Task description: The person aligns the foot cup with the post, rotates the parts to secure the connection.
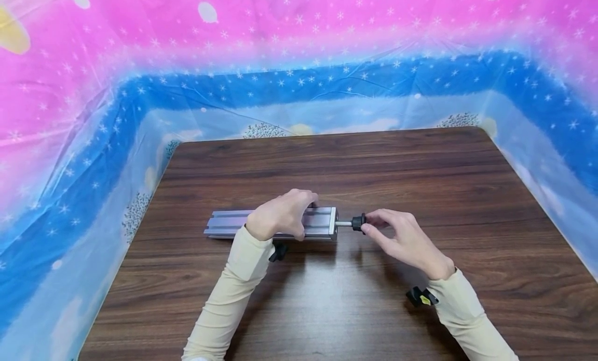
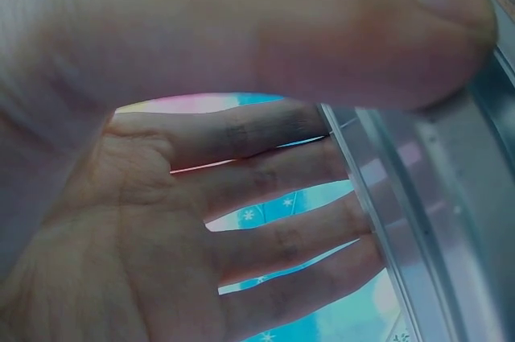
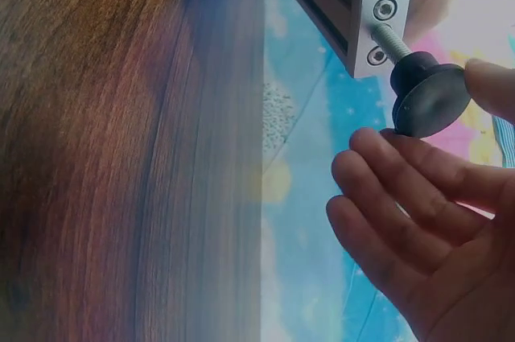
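A silver aluminium profile (image 1: 322,215) with lengthwise slots lies across the middle of the table. My left hand (image 1: 280,214) grips it from above near its right part, thumb along the near side and fingers over the far side. An end plate (image 3: 366,36) with two socket-head bolts (image 3: 385,9) caps its right end. From that plate a threaded rod (image 3: 390,43) sticks out, carrying a black levelling foot (image 3: 434,102) with a round base. My right hand (image 1: 408,241) pinches the foot's rim between thumb and index finger; the other fingers are bent below it.
The dark wood-grain table (image 1: 327,169) spreads around both hands. A pink and blue patterned cloth (image 1: 299,85) hangs behind and beside it. Small black devices, one at the left wrist (image 1: 279,252) and one at the right wrist (image 1: 420,297), sit under the sleeves.
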The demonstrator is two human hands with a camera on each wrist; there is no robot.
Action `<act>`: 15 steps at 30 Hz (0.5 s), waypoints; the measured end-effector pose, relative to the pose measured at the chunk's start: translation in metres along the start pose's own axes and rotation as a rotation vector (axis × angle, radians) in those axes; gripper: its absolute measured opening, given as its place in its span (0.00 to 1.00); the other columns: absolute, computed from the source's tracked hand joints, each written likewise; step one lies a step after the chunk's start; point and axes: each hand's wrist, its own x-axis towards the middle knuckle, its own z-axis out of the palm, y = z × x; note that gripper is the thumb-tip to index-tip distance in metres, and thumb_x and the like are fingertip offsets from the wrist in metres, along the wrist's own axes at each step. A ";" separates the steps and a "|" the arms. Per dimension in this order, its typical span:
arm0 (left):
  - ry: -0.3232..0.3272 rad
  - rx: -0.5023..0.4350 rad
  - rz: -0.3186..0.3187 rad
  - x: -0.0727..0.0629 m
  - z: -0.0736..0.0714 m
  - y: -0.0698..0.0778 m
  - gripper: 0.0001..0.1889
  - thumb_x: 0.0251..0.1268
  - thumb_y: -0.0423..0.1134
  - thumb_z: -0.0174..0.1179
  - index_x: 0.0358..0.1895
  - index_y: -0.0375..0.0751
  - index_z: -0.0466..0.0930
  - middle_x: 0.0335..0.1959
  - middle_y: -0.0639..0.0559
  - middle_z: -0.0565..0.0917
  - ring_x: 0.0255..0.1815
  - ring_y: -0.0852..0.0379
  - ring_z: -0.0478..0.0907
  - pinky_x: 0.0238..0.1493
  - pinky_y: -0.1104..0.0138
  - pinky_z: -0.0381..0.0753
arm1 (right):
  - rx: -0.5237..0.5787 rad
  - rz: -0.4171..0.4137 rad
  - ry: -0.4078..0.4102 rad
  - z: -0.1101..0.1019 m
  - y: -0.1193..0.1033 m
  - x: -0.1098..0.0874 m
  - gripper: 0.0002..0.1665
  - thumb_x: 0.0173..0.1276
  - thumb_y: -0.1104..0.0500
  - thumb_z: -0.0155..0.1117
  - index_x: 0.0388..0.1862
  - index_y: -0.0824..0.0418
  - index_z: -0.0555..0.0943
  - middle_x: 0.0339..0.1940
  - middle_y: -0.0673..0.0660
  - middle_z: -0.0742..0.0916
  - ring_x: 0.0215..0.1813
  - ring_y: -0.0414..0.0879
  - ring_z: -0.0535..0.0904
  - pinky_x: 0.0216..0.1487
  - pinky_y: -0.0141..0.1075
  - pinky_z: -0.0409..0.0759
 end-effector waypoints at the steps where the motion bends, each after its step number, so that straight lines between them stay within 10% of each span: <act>1: 0.000 -0.001 0.000 0.000 0.000 0.000 0.31 0.37 0.23 0.71 0.54 0.34 0.78 0.39 0.48 0.78 0.38 0.54 0.72 0.37 0.65 0.74 | 0.003 0.008 -0.006 0.000 0.000 0.000 0.11 0.73 0.55 0.65 0.49 0.57 0.86 0.41 0.47 0.90 0.43 0.38 0.86 0.45 0.42 0.85; 10: 0.012 0.001 0.010 0.001 -0.001 0.000 0.32 0.36 0.23 0.71 0.55 0.33 0.78 0.40 0.48 0.80 0.38 0.54 0.73 0.37 0.65 0.75 | -0.027 -0.122 0.064 -0.002 -0.002 -0.002 0.38 0.58 0.60 0.78 0.69 0.57 0.76 0.58 0.51 0.85 0.56 0.47 0.83 0.55 0.42 0.81; 15: 0.012 0.006 0.007 0.001 -0.002 0.000 0.32 0.36 0.24 0.71 0.55 0.33 0.78 0.40 0.48 0.80 0.38 0.54 0.73 0.38 0.66 0.76 | -0.035 -0.196 0.086 -0.001 0.000 0.000 0.35 0.58 0.65 0.77 0.66 0.59 0.78 0.57 0.53 0.86 0.57 0.46 0.82 0.57 0.35 0.78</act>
